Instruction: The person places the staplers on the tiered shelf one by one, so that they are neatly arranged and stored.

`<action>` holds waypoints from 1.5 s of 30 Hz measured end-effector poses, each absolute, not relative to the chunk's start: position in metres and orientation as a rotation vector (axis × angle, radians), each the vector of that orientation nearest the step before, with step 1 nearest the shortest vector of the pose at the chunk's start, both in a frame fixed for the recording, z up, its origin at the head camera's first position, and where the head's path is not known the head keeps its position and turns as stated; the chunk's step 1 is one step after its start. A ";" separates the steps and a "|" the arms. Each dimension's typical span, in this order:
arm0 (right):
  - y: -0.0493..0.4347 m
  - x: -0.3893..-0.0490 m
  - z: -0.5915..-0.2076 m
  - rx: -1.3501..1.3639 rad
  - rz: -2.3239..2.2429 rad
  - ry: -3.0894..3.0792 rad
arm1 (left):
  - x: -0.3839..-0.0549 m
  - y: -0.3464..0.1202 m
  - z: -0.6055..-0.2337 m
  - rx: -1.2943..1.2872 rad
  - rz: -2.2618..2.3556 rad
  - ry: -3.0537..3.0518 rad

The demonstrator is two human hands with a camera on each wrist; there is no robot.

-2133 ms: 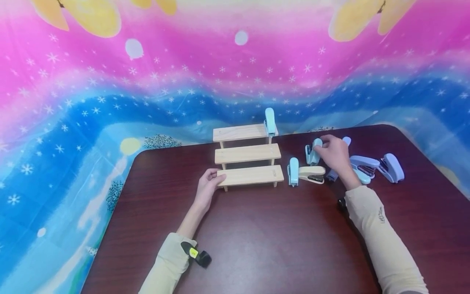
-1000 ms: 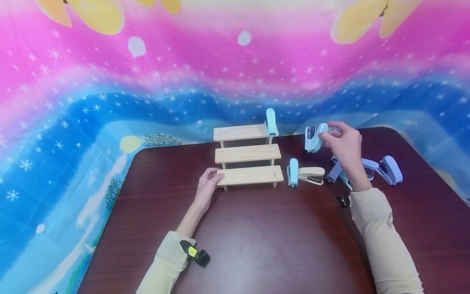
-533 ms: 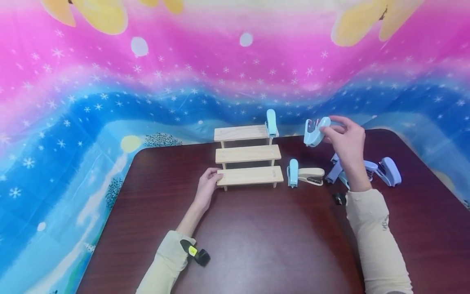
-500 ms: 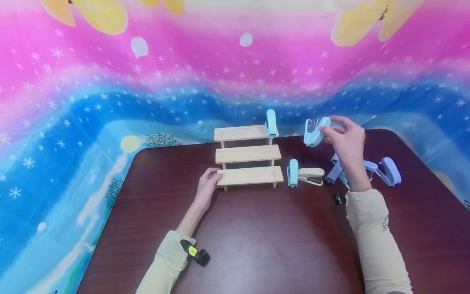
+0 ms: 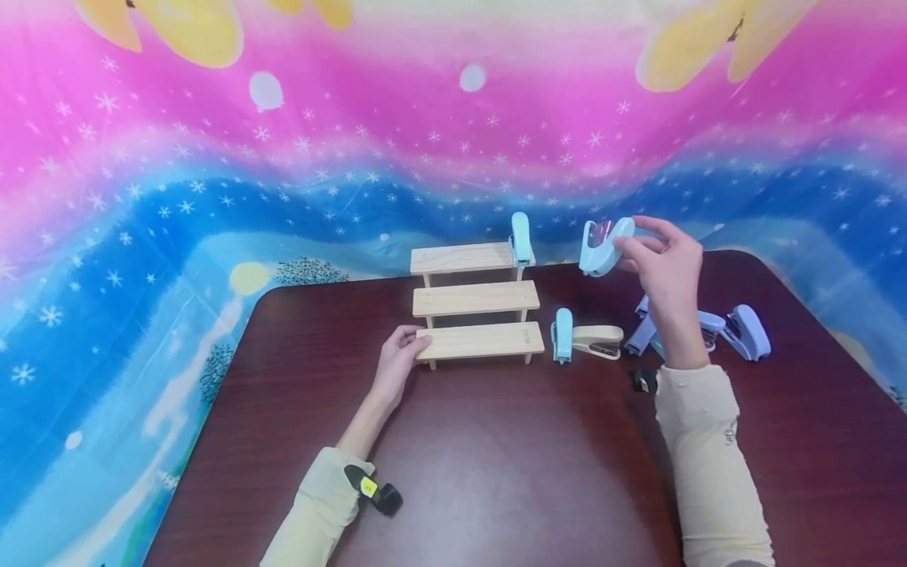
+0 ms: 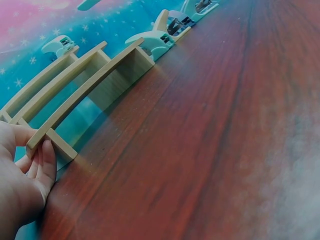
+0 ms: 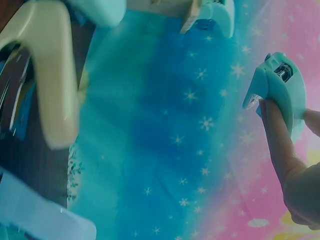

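Working above the worktop (image 5: 496,465), we steady the wooden rack (image 5: 476,298) and hold a light-blue stapler (image 5: 607,257) aloft.
The rack stands by the far edge, its lowest shelf's (image 5: 485,340) left end pinched by our left hand (image 5: 397,364). Our right hand (image 5: 669,266) pinches the stapler's right side, thumb and fingers parted only by its body; the rest juts toward the rack, right of the top shelf (image 5: 460,258). We judge this a carry in hand; the next move calls for a firm pinch and a still rack.
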State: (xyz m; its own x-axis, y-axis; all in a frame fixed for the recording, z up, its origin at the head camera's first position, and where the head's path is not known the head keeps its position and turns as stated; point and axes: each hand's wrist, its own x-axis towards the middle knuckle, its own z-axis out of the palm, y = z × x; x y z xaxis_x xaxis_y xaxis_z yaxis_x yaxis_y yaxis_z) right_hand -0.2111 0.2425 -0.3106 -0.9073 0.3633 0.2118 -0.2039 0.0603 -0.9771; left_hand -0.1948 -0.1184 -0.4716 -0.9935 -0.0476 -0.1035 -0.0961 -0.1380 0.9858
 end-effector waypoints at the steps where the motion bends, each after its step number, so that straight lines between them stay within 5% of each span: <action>1: 0.240 -0.211 -0.310 -0.152 1.922 -1.926 | -0.194 -0.120 -0.472 -0.174 2.339 2.044; 45: 0.128 -0.269 -0.295 0.143 1.659 -2.394 | -0.185 -0.115 -0.455 -0.118 2.285 2.141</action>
State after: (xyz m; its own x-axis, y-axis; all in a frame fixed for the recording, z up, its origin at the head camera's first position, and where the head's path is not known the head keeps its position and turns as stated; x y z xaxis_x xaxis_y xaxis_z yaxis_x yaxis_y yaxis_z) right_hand -0.2693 0.1282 -0.2951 -0.9700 0.0478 0.2383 -0.2063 0.3565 -0.9112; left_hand -0.1848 -0.1154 -0.4548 -0.9971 -0.0452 -0.0608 -0.0577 -0.0663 0.9961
